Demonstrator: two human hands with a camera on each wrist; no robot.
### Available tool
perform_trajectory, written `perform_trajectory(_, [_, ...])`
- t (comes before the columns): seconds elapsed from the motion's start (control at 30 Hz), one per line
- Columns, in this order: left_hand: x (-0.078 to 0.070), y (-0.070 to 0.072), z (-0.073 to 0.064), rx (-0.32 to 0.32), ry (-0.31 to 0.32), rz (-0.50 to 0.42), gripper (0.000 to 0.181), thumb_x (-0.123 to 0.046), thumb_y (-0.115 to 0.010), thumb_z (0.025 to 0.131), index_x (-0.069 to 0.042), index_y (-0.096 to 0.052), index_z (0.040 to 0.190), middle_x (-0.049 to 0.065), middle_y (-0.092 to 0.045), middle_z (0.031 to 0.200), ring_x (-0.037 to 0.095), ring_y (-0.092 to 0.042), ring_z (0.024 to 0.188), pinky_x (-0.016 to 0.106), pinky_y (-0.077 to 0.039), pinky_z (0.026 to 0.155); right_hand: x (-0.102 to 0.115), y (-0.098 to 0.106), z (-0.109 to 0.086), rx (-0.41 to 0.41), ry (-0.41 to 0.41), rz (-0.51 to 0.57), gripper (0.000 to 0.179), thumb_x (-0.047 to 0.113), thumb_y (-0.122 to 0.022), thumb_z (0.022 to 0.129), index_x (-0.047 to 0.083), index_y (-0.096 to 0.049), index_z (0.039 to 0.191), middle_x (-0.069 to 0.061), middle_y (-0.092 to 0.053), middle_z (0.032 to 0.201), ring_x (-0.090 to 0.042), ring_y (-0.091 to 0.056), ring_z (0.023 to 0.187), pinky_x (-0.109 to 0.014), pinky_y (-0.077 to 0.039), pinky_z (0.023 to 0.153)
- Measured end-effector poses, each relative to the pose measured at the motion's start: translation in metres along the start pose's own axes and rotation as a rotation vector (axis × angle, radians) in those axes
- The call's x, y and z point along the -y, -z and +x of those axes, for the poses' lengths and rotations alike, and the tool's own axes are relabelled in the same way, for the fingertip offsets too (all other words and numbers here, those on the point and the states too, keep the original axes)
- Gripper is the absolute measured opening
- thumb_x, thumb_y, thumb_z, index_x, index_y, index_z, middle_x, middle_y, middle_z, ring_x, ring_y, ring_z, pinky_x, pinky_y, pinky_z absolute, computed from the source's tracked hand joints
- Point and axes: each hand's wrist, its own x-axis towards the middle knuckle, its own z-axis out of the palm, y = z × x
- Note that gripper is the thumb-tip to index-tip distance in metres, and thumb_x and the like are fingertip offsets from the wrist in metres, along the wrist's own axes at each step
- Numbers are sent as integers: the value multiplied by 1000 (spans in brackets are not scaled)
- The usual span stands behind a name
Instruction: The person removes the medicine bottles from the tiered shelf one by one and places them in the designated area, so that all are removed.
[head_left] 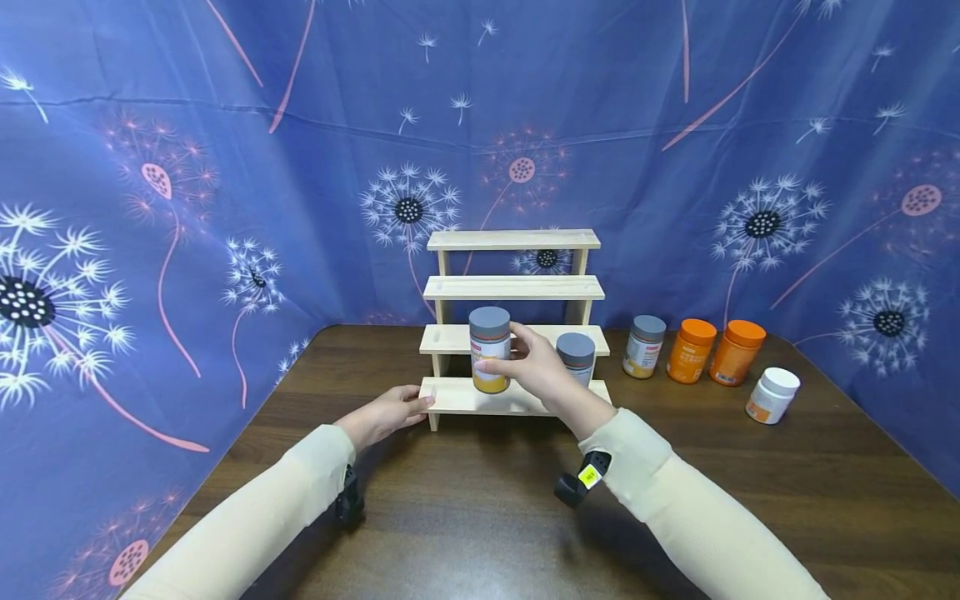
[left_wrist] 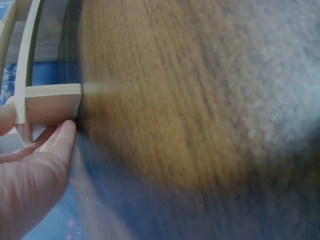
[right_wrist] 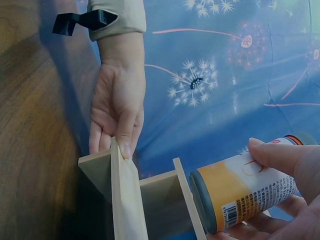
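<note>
A grey-lidded jar (head_left: 491, 354) with a white and yellow label is held by my right hand (head_left: 534, 364), thumb on the near side and fingers around it. It stands upright in the head view, overlapping the lower left steps of a pale wooden stepped shelf (head_left: 513, 287). At the shelf's left end, my left hand (head_left: 390, 413) grips the lowest step. The right wrist view has that thumb on top of the board, with fingers by the side support. Partly hidden behind my right wrist, a second grey-lidded jar (head_left: 576, 353) is on the right of the lowest step.
Right of the shelf on the dark wooden table (head_left: 465, 517) are another grey-lidded jar (head_left: 643, 347), two orange jars (head_left: 691, 351) and a white jar (head_left: 772, 396). A blue dandelion-print cloth (head_left: 645, 183) hangs behind and at the sides.
</note>
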Motion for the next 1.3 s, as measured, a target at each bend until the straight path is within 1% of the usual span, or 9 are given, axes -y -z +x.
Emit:
perform_trajectory(0.13, [-1, 0, 0, -2, 2, 6, 52, -10, -45, 103, 15, -25, 144, 31, -42, 140, 38, -40, 135, 42, -38, 115, -1, 1, -5, 7, -6, -18, 76, 23, -78, 82, 17, -40, 147, -15, -56, 135, -31, -52, 125, -46, -46, 106])
perform_trajectory(0.2, [-1, 0, 0, -4, 2, 5, 52, -10, -45, 103, 15, -25, 144, 31, -43, 140, 38, -41, 134, 42, -38, 115, -2, 2, -7, 9, -8, -13, 75, 23, -78, 82, 18, -40, 146, -15, -57, 134, -30, -53, 124, -46, -46, 106])
perform_trajectory(0.37, [-1, 1, 2, -3, -1, 11, 50, -9, -45, 103, 15, -27, 143, 31, -44, 138, 38, -42, 134, 42, -39, 114, -8, 3, -9, 13, 2, 5, 71, 20, -78, 83, 17, -43, 144, -15, -60, 130, -29, -57, 120, -41, -49, 102])
perform_trajectory(0.6, [-1, 1, 0, -2, 12, 19, 51, -10, -46, 103, 14, -27, 144, 30, -44, 139, 38, -42, 134, 42, -39, 114, -16, 7, -15, 46, -11, 61, 68, 15, -76, 83, 13, -45, 143, -17, -58, 133, -31, -55, 123, -45, -43, 109])
perform_trajectory(0.9, [-3, 3, -2, 11, 22, 46, 52, -13, -44, 104, 11, -25, 145, 29, -42, 141, 38, -40, 135, 43, -37, 116, -23, 14, -21, 58, -6, 60, 66, 15, -76, 83, 12, -46, 142, -16, -59, 132, -29, -57, 119, -41, -46, 105])
perform_trajectory(1.03, [0, 3, -2, 25, 14, 41, 52, -13, -44, 104, 12, -24, 145, 30, -41, 142, 39, -38, 136, 43, -36, 117, -25, 18, -25, 55, -15, 66, 68, 14, -77, 83, 13, -45, 142, -16, -58, 133, -29, -56, 121, -43, -45, 107])
perform_trajectory(1.1, [1, 3, -2, 42, 2, 45, 53, -13, -43, 104, 13, -24, 145, 31, -41, 142, 39, -37, 137, 44, -35, 117, -26, 20, -27, 60, -19, 72, 68, 14, -76, 83, 14, -44, 142, -15, -57, 134, -29, -55, 122, -43, -45, 107])
perform_trajectory(1.3, [2, 5, -2, 57, -13, 51, 52, -14, -42, 105, 11, -24, 146, 30, -40, 144, 40, -37, 137, 46, -33, 118, -30, 26, -32, 70, -19, 49, 69, 17, -77, 83, 13, -44, 143, -16, -56, 135, -29, -55, 121, -43, -47, 104])
